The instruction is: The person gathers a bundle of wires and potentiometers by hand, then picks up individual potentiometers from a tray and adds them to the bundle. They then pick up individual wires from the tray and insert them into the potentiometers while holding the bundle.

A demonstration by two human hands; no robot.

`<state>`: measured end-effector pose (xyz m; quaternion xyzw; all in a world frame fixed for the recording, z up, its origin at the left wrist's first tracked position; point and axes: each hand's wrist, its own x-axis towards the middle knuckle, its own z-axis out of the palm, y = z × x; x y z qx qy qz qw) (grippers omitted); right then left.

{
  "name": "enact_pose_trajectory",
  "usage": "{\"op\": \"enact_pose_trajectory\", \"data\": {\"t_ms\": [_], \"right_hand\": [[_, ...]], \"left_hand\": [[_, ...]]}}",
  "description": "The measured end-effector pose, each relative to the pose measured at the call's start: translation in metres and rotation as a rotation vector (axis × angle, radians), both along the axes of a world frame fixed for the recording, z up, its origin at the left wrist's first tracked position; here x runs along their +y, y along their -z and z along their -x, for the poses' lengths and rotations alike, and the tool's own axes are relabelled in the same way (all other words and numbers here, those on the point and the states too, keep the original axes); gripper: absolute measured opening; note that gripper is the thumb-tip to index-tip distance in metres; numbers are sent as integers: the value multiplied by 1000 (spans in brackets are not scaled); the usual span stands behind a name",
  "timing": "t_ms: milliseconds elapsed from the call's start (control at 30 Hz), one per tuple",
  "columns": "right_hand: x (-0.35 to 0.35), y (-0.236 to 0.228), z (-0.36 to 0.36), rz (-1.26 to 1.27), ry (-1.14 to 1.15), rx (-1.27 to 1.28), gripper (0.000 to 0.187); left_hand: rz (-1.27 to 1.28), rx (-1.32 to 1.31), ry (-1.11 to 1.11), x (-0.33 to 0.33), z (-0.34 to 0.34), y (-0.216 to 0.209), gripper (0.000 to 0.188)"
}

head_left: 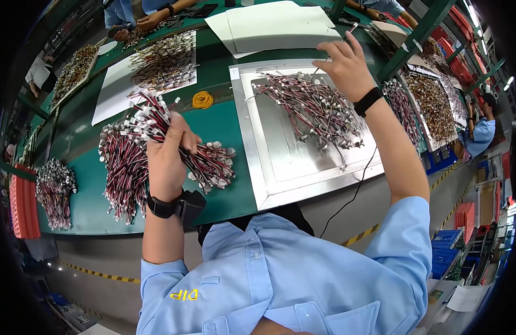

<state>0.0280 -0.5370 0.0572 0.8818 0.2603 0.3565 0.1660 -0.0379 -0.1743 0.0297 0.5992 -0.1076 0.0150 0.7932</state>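
Note:
My left hand (171,153) is closed round a thick bundle of red and black wire cables (149,118). White connectors fan out at its upper end, and round silvery pieces show at its lower right end. Up at the right, my right hand (344,64) pinches a single thin wire cable (353,28), its pale tip sticking up past the fingers. Below that hand, a loose heap of similar cables (313,109) lies on a metal-framed tray (260,178). Beside my left wrist rests a large pile of red and black cables (124,170) on the green table.
Yellow rubber bands (202,100) lie beyond my left hand. More cables (164,58) rest on white sheets farther back, and another bundle (56,192) sits at far left. A green post (417,42) rises at the right. Co-workers' hands (149,22) are across the table.

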Motion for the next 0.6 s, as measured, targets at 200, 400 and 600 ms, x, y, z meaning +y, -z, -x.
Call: {"op": "enact_pose_trajectory", "data": {"t_ms": [200,400,600], "right_hand": [[-23,-23,21,-102,-147,157,22],[-37,-2,24,-218,-112,345,19],[-28,64,-2,-250,-125,521,11]], "left_hand": [[93,50,43,-5,-24,6,30],[302,207,112,-2,-43,33,29],[427,194,157,10,-46,44,28]]}}
